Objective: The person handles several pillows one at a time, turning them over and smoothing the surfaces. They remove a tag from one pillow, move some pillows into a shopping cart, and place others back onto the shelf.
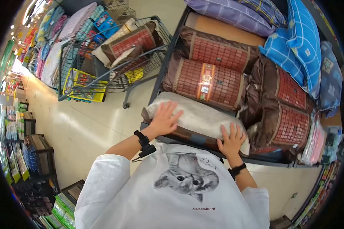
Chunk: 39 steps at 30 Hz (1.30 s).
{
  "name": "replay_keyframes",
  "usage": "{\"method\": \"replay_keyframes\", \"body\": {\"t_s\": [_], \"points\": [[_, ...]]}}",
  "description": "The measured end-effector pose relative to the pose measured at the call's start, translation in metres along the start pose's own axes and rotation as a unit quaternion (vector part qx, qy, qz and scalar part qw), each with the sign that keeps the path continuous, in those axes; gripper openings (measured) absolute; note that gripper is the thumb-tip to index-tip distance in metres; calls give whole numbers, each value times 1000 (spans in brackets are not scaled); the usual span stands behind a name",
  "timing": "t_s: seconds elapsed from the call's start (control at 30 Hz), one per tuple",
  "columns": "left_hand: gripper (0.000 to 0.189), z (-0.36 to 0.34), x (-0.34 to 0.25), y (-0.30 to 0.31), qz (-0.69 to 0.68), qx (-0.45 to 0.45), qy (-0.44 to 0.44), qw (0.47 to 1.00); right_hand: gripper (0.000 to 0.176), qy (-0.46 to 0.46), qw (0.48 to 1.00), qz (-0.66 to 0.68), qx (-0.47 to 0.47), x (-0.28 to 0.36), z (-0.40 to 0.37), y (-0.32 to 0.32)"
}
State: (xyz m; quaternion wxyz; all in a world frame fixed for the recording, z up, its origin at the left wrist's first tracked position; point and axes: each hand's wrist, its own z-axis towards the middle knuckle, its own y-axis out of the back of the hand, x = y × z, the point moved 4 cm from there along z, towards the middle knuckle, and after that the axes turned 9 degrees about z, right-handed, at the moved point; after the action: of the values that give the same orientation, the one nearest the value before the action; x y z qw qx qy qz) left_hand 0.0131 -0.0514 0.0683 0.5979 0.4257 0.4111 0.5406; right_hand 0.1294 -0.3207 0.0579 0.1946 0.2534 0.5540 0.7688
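1. Closest to the lens is a white shirt (179, 191) with a grey cat printed on it, worn by the person whose arms reach forward from it.
2. Each wrist carries a black band. The left one (143, 142) has a small device hanging from it.
3. The left hand (164, 119) lies flat and open, fingers spread, palm down on the left end of a pale grey pillow (202, 114). It presses on the pillow without closing round it.
4. The right hand (231, 139) is likewise open with its fingers splayed. It rests on the pillow's near right corner and grips nothing.
5. The pale grey pillow sits at the near edge of a low display table (229, 28), on top of a brown item of which only the edge shows.
6. Just behind it, and touching it, lies a brown pillow with a red woven panel (212, 82), and another of the same kind (218, 51) lies beyond that.
7. More brown and red pillows (288, 122) are stacked to the right, with blue checked pillows (300, 49) above them.
8. A pink packet (315, 143) stands at the table's right end.
9. To the left, on the pale floor (84, 126), stands a wire shopping cart (114, 57). It holds a brown and red pillow and some boxed goods.
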Motion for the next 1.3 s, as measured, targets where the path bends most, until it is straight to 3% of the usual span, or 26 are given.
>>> {"method": "replay_keyframes", "body": {"t_s": [0.13, 0.37, 0.43, 0.5, 0.57, 0.67, 0.77, 0.8, 0.83, 0.87, 0.93, 1.03, 1.1, 1.17, 1.2, 1.23, 1.27, 1.3], "points": [[54, 1, 14, -19, -15, 2, 26, 1000, 54, 25, 996, -26, -84, -2, 12, -15], [46, 77, 50, -18, -51, -37, 30, 998, 43, -6, 998, 50, -43, -40, 95, -2], [45, 93, 56, -20, 9, -22, 47, 999, 38, -19, 997, 67, -32, -53, 112, -6], [47, 101, 56, 0, 51, -63, 72, 994, 35, -22, 996, 77, -39, -61, 121, 0], [51, 95, 60, 32, 64, -96, 218, 969, 35, -53, 988, 48, -137, -64, 118, 21], [61, 35, 80, 52, -19, -159, 338, 927, 41, -175, 958, 110, -198, -67, 82, 56], [66, -36, 93, 37, -90, -157, 376, 909, 55, -262, 928, 140, -223, -76, 19, 60], [66, -54, 94, 25, -280, -77, 425, 857, 61, -307, 914, 150, -220, -78, -2, 55], [66, -66, 87, 12, -459, 5, 452, 765, 61, -305, 915, 152, -218, -81, -22, 47], [66, -69, 82, 11, -458, 5, 454, 764, 63, -304, 918, 178, -181, -87, -40, 35], [65, -61, 67, 11, -411, 22, 356, 839, 69, -304, 919, 217, -125, -86, -50, 30], [50, -51, 75, -15, -419, -8, 410, 810, 73, -354, 883, 279, -130, -112, -51, 18], [39, -47, 89, -31, -369, 11, 400, 839, 68, -362, 896, 226, -125, -117, -42, 19], [28, -39, 99, -38, -314, 20, 395, 863, 57, -425, 878, 193, -102, -118, -28, 18], [21, -28, 94, -18, -248, 24, 398, 883, 38, -415, 891, 145, -113, -102, -13, 31], [22, -20, 91, -3, -180, 29, 400, 898, 38, -412, 891, 147, -120, -104, -9, 29], [33, -16, 86, 6, -180, -32, 370, 911, 30, -359, 910, 154, -138, -103, -4, 26], [33, -13, 82, 14, -178, -37, 370, 911, 23, -305, 926, 160, -155, -102, 3, 25]]}}
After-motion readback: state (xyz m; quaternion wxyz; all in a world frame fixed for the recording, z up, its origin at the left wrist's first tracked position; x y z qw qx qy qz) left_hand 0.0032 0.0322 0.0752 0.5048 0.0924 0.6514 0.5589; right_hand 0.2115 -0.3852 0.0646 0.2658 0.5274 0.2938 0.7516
